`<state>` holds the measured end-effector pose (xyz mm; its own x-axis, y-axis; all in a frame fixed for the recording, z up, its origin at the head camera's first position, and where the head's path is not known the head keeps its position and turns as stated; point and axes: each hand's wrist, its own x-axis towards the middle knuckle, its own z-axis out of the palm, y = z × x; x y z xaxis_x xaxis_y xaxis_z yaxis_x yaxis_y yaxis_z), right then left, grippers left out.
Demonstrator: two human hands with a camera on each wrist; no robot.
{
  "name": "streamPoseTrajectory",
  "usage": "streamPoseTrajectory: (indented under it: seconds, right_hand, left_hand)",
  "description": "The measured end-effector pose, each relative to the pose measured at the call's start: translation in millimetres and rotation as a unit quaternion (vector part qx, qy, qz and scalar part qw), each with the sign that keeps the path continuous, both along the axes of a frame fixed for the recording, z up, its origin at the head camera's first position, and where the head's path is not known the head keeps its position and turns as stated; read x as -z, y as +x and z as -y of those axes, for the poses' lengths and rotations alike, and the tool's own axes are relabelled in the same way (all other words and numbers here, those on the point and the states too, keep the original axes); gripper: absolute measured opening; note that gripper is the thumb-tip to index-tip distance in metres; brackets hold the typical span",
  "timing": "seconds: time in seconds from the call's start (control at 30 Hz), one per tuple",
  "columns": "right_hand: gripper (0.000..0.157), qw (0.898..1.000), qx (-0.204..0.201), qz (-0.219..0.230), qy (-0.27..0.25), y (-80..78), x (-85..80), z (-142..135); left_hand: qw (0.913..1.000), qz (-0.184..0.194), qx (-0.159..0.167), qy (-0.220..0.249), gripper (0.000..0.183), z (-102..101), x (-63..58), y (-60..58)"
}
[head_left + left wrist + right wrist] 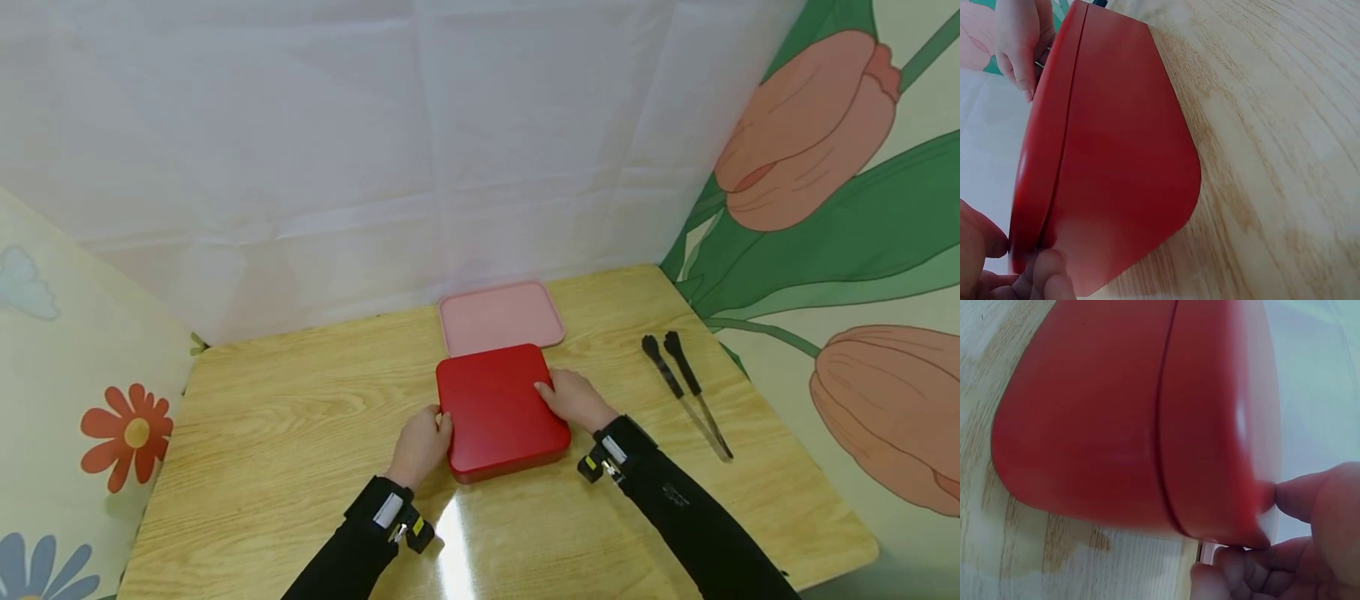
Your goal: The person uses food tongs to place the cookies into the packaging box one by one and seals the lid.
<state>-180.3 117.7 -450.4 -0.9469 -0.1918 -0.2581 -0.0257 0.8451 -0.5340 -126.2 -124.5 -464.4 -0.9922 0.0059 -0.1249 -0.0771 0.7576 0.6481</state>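
A square red box (pixel 498 408) with rounded corners and a fitted lid (pixel 1047 150) stands on the table. A thin seam runs between the lid and the deeper lower part (pixel 1085 425). My left hand (pixel 422 446) grips the lid's edge on the left side, thumb near the top and curled fingers at the seam. On the opposite side my right hand (pixel 576 400) pinches the lid's edge, its thumb on top and fingers beneath the rim. Whatever the box contains is hidden.
Behind the box a pink rectangular tray (pixel 501 317) lies near the white backdrop (pixel 315 150). Metal tongs with black ends (pixel 690 396) lie at the right of the wooden table (pixel 285 433). Flower-patterned walls (pixel 862 275) stand on both sides.
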Motion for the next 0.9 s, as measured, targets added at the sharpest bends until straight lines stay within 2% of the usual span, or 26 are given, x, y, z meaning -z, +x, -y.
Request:
streamPoseTrajectory:
  seconds: [0.7, 0.8, 0.9]
  right_hand:
    - [0.028, 1.0, -0.003, -0.005, -0.02, 0.7, 3.3, -1.5]
    - [0.028, 1.0, -0.002, -0.001, -0.031, 0.7, 3.7, -3.6]
    - [0.037, 1.0, -0.003, -0.023, -0.017, 0.0, 1.1, -7.8]
  left_hand:
    - [0.9998, 0.011, -0.005, 0.014, 0.037, 2.3, 1.9, 0.5]
    - [1.0, 0.005, -0.001, -0.003, 0.038, 6.3, 2.2, -0.9]
    - [0.9988, -0.028, 0.0, -0.04, 0.04, 15.2, 1.3, -5.3]
